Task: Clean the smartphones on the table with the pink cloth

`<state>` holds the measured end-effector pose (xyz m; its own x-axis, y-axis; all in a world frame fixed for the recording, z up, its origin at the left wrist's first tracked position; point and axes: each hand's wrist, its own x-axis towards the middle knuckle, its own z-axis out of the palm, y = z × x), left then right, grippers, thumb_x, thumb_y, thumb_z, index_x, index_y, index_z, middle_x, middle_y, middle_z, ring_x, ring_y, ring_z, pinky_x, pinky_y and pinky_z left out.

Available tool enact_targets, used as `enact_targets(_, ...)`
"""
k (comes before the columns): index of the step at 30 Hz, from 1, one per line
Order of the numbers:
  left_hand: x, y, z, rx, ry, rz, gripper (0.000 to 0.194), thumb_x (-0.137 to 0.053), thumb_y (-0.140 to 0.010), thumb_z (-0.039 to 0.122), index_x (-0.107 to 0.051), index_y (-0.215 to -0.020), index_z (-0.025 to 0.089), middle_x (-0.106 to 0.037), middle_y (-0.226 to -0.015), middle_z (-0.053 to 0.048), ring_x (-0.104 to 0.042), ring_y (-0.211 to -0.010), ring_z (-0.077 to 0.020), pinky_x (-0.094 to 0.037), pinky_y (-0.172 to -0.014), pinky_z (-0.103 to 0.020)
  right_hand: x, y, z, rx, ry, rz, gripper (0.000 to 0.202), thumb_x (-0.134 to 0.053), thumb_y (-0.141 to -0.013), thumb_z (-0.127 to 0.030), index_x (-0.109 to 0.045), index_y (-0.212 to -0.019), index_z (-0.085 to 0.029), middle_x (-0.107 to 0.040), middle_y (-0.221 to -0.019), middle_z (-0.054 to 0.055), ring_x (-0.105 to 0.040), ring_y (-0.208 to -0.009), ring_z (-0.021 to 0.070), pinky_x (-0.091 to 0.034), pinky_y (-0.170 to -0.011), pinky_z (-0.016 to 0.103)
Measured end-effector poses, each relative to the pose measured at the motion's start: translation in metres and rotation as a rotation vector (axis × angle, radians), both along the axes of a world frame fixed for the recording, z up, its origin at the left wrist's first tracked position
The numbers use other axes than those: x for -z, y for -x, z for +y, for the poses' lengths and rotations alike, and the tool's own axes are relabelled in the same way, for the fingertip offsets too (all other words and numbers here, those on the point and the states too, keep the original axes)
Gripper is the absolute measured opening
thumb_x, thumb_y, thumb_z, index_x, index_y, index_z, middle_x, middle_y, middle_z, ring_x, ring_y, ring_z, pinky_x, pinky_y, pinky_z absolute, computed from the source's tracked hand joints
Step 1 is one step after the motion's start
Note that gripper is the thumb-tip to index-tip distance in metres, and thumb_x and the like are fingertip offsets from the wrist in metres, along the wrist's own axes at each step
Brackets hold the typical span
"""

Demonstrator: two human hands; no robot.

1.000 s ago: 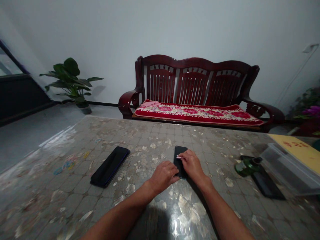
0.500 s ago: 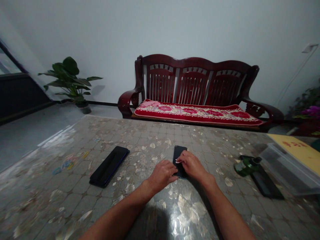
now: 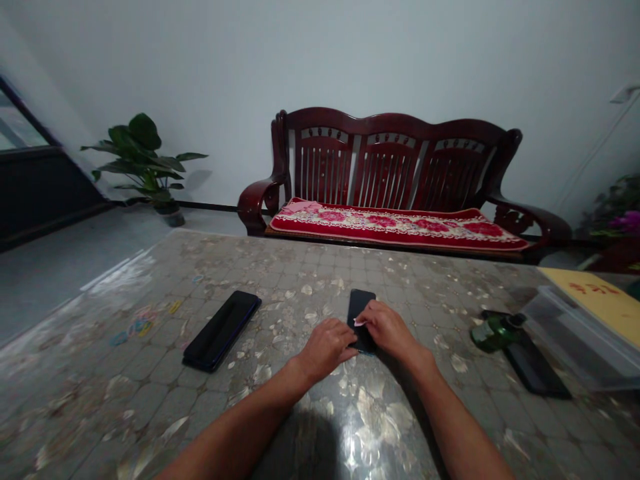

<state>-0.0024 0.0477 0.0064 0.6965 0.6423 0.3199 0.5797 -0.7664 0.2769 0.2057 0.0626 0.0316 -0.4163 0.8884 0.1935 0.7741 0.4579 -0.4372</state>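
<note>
A dark smartphone (image 3: 361, 303) lies flat on the table in front of me, its long side pointing away. My left hand (image 3: 327, 347) grips its lower left edge, fingers bent and thumb near the bottom end. Over the middle of the screen, my right hand (image 3: 387, 325) pinches a small whitish scrap (image 3: 358, 323), perhaps tissue or cloth, against the glass. The fingers cover part of the phone and of the scrap. To the left lie dark phones (image 3: 223, 331), apparently stacked, out of reach of both hands.
A green bottle (image 3: 495, 332) lies on its side across another dark phone (image 3: 537, 367) at the right. Beside it stands a clear plastic box (image 3: 575, 343) with a yellow board (image 3: 595, 297) on top. Colourful rubber bands (image 3: 140, 327) are scattered at left. Behind the table (image 3: 280, 267) is a wooden bench (image 3: 385, 160).
The view has shifted slightly. Both hands keep nearly the same places on the phone, and a little more of the whitish scrap shows.
</note>
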Motion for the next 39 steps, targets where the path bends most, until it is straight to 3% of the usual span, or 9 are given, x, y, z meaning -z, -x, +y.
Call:
enact_targets(6,0.004,-0.001,0.001,0.005,-0.004,-0.003,0.014,-0.075,-0.087,0.031,-0.071,-0.095,0.020,-0.073,-0.094,-0.003,-0.064,-0.092,-0.0220,-0.047,-0.085,-0.034,-0.008,-0.002,0.009,-0.047,0.076,-0.025,0.035,-0.051,-0.078,0.002,-0.076,-0.085,-0.022,-0.064,-0.085,0.002,-0.060,-0.087,0.0162,-0.043,-0.077,0.024)
enact_targets(13,0.005,-0.001,0.003,0.013,-0.001,-0.018,0.016,-0.076,-0.086,0.030,-0.072,-0.096,0.019,-0.074,-0.095,-0.005,-0.065,-0.094,-0.0224,-0.048,-0.087,-0.035,0.005,-0.015,0.015,0.058,-0.076,0.060,0.033,-0.049,-0.085,-0.001,-0.074,-0.089,-0.020,-0.065,-0.088,0.004,-0.060,-0.089,0.0175,-0.045,-0.081,0.028)
enact_targets(20,0.006,0.000,0.002,0.009,-0.005,-0.038,0.015,-0.073,-0.089,0.032,-0.071,-0.099,0.021,-0.074,-0.097,-0.005,-0.066,-0.094,-0.0221,-0.049,-0.087,-0.036,-0.002,-0.019,0.002,-0.095,0.002,0.036,0.033,-0.051,-0.082,0.000,-0.075,-0.088,-0.022,-0.066,-0.087,0.003,-0.061,-0.089,0.0174,-0.045,-0.081,0.027)
enact_targets(27,0.009,-0.001,0.003,0.004,-0.013,-0.027,0.015,-0.073,-0.089,0.032,-0.071,-0.096,0.020,-0.073,-0.095,-0.005,-0.066,-0.094,-0.0224,-0.049,-0.087,-0.035,0.003,-0.017,0.010,0.038,-0.056,0.034,0.029,-0.050,-0.085,-0.004,-0.075,-0.089,-0.019,-0.065,-0.088,0.005,-0.060,-0.089,0.0185,-0.045,-0.081,0.029)
enact_targets(35,0.008,-0.001,0.001,-0.007,-0.022,-0.046,0.014,-0.074,-0.088,0.032,-0.071,-0.096,0.020,-0.074,-0.096,-0.005,-0.066,-0.093,-0.0224,-0.050,-0.086,-0.036,-0.002,-0.019,-0.008,-0.096,0.056,0.044,0.035,-0.051,-0.076,0.002,-0.076,-0.086,-0.022,-0.066,-0.085,0.002,-0.061,-0.087,0.0171,-0.045,-0.078,0.025)
enact_targets(39,0.008,-0.001,0.002,-0.006,-0.015,-0.054,0.015,-0.075,-0.087,0.032,-0.072,-0.096,0.020,-0.074,-0.096,-0.005,-0.066,-0.094,-0.0227,-0.051,-0.086,-0.036,-0.005,-0.019,-0.005,0.003,0.052,0.058,0.035,-0.051,-0.076,0.001,-0.076,-0.085,-0.021,-0.065,-0.086,0.003,-0.061,-0.085,0.0170,-0.045,-0.078,0.026)
